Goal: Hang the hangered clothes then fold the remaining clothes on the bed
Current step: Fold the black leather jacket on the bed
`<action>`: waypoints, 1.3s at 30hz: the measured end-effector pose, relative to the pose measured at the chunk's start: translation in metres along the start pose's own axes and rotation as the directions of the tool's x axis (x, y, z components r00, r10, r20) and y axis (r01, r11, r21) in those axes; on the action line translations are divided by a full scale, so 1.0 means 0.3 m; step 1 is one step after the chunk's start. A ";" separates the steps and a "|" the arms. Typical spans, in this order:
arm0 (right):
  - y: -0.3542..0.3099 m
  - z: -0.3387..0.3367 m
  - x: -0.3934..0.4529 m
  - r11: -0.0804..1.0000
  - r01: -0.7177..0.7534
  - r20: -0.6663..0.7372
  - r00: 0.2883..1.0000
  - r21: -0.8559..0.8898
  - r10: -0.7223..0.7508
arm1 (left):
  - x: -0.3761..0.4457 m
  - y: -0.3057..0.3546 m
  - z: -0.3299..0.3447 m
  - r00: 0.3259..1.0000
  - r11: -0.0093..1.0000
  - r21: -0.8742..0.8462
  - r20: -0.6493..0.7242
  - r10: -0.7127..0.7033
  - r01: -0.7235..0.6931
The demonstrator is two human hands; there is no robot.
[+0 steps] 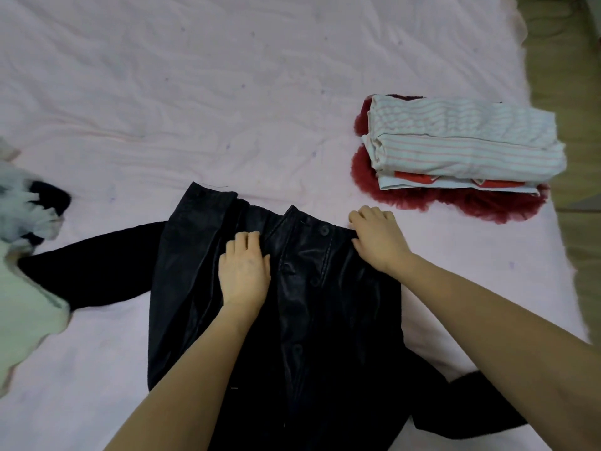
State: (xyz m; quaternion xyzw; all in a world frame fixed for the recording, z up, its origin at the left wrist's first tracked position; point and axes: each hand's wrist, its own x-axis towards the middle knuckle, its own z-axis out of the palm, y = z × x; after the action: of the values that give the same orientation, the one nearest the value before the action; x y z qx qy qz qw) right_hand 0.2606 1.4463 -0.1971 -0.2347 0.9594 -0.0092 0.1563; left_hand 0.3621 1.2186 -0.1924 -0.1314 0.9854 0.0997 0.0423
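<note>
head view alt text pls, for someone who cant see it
Both hands, left hand and right hand, press on a black jacket spread on a pink bed. A folded pile sits to the right.

**Clerk:** Entry one, left hand (pixel 244 271)?

**Recorder:** Bare. No glove, ring, watch or band on what shows. Knuckles and the backs of the fingers visible; nails too small to judge.

**Clerk:** Entry two, right hand (pixel 379 244)?

**Recorder:** Bare likewise. No jewellery, no covering.

**Clerk:** Forearms?

**Recorder:** Two, both uncovered from wrist to the lower edge of the view. No sleeve, cuff or strap reaches into view on either.

**Clerk:** Markings?

**Recorder:** A faint darker patch on the back of the left hand; whether mark or shadow, cannot tell.
</note>
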 end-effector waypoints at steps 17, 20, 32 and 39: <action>-0.422 -0.040 -0.085 -0.288 -0.355 0.448 0.805 0.889 0.389 | -0.184 -0.120 -0.071 0.805 0.771 -0.281 -0.008 0.593 -0.571; -0.442 -0.063 -0.114 -0.038 -0.421 0.386 0.787 0.906 0.481 | -0.192 -0.130 -0.081 0.786 0.787 -0.339 0.177 0.592 -0.516; -0.469 -0.031 -0.173 0.136 -0.324 0.164 0.745 0.936 0.646 | -0.168 -0.324 -0.120 0.968 0.774 -0.608 0.250 -0.024 0.176; -0.581 0.107 -0.482 0.751 -0.354 0.018 0.910 0.557 0.415 | -0.227 -0.491 -0.093 0.877 0.877 -0.020 -0.014 0.481 -0.481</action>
State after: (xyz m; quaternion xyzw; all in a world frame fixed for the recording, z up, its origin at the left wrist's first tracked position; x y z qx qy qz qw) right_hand 0.4700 1.3586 -0.1691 0.0233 0.9502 -0.2639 0.1639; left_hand 0.4654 1.0906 -0.1851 0.1165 0.9862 0.1175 0.0105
